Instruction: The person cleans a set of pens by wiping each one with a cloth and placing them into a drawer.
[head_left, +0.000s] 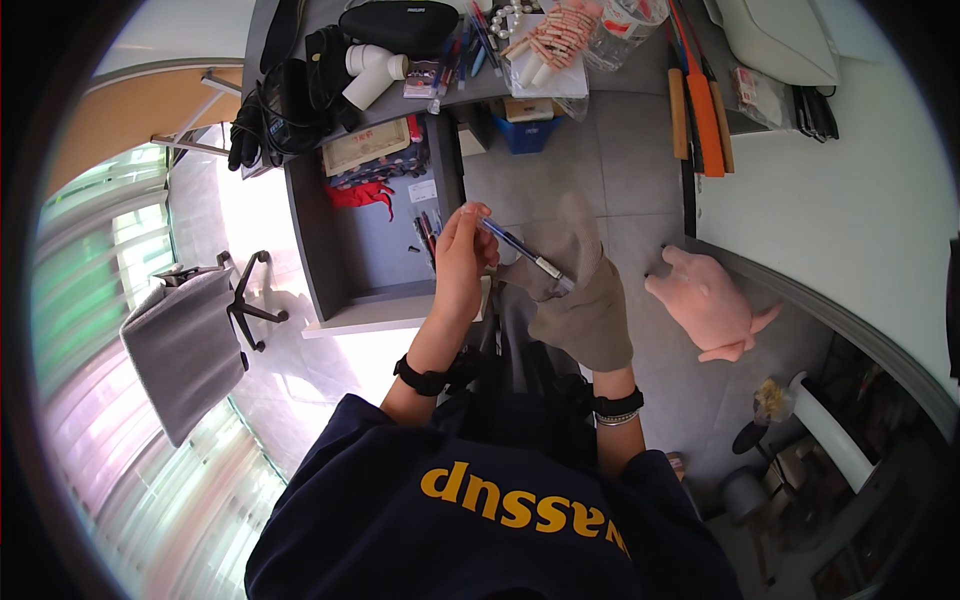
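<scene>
My left hand (463,255) is closed, its thumb and fingers pinching one end of a pen (515,245) with a dark blue barrel. The pen slants down to the right, and its pale, clear far end lies against a grey-brown cloth (588,315). That cloth covers my right hand like a loose mitt, up to the wrist. My right fingers are hidden under it, so their pose does not show. Left of the pen, an open drawer (375,240) holds several pens (428,235), a red cloth item (362,195) and a patterned pouch (385,168).
The desk (640,95) carries a black case (398,24), white bottles (375,78), pens and a clear plastic bottle (628,25). A blue bin (527,135) stands below. A pink pig-shaped toy (705,298) lies on the right; a grey chair (185,350) is at left.
</scene>
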